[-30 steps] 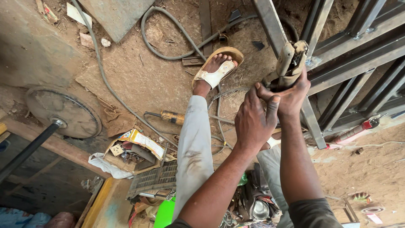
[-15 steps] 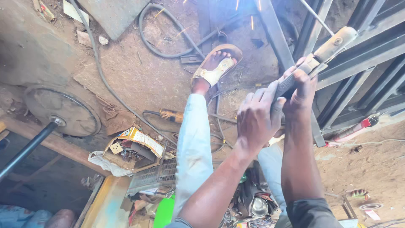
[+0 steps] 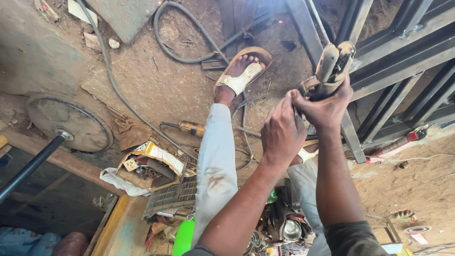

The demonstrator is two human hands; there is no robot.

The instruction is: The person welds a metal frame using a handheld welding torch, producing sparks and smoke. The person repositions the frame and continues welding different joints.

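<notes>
Dirt floor (image 3: 156, 90) of a workshop, packed earth, scattered scraps. Dark steel frame (image 3: 407, 61) of bars and angle sections lies across the upper right. A thick hose (image 3: 185, 52) loops over the floor at the top; a thinner cable (image 3: 113, 90) runs down the left side. Round metal disc on a dark pole (image 3: 66, 124) at left, beside a concrete slab. Angle grinder with yellow body (image 3: 189, 128) lies on the floor near the left leg. Torn cardboard box of small parts (image 3: 151, 163) and a metal grille (image 3: 173, 194) below it. Red-handled tool (image 3: 400, 142) on the floor at right. Sandalled foot (image 3: 239, 76) planted ahead, pale trousers.

Both hands raised over the frame, close together. Right hand (image 3: 324, 106): fingers wrapped tight round the grip of the electrode holder (image 3: 332, 64), worn and tan, tilted up to the right. Left hand (image 3: 282, 135): fingers curled, pressed against the right hand and the lower end of the holder; how far they close round it I cannot tell. Holder sits above the steel bars, just right of the foot.

Versus half a second ago: holder was angled further right and lower, with sparks at the top of the view; now it stands steeper and only a few small sparks show on the floor near the top. Hands have shifted slightly up. Foot, grinder, box unchanged.
</notes>
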